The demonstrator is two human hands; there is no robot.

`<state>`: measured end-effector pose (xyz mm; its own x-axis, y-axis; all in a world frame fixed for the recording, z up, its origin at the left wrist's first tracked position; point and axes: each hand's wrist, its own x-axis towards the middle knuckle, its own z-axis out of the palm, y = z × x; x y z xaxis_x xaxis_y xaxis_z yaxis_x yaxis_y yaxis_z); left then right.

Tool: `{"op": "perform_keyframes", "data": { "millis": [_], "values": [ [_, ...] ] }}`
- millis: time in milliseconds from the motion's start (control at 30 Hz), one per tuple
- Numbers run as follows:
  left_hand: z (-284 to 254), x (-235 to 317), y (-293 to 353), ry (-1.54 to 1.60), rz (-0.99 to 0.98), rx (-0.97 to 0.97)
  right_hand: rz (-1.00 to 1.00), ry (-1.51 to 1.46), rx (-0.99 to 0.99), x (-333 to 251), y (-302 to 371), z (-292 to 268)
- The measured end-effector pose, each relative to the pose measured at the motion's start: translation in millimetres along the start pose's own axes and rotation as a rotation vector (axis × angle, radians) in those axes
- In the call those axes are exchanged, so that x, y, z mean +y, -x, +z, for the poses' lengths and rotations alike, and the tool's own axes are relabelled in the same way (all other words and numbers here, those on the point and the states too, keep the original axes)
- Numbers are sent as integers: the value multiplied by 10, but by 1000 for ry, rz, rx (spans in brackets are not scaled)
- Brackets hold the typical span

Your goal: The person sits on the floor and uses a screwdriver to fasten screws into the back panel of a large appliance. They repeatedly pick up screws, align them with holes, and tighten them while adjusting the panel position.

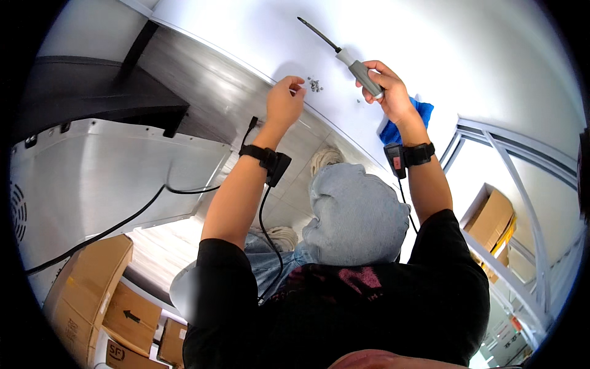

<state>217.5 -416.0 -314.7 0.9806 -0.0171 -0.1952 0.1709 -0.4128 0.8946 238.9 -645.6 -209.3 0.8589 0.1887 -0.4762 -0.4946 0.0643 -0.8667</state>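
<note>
My right hand [388, 89] is wrapped round the grey handle of a screwdriver [361, 71]. Its dark shaft points up and to the left, with the tip in the air above the white tabletop [246, 31]. Over the table's near edge is my left hand [286, 100], its fingers loosely curled. The thumb and forefinger tips stand a little apart, and nothing shows between them. Just right of those tips lies a small pile of grey screws [315, 85]. One small loose piece [359, 101] lies apart from the pile, below the screwdriver handle.
A blue cloth [424, 111] lies by my right wrist. Both wrists wear black strapped devices with cables [264, 212]. At left stand a black shelf [92, 89] and a metal case [123, 166], with cardboard boxes [92, 289] below. A metal frame [522, 178] rises at right.
</note>
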Motion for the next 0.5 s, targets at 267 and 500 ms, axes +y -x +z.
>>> {"op": "perform_keyframes", "data": {
  "millis": [267, 500],
  "values": [
    [333, -137, -223, -230, 153, 169, -13, -109, 58, 524, -281, -263],
    [333, -133, -305, -382, 202, 194, -37, -120, 78, 528, -269, -332]
  ]
}}
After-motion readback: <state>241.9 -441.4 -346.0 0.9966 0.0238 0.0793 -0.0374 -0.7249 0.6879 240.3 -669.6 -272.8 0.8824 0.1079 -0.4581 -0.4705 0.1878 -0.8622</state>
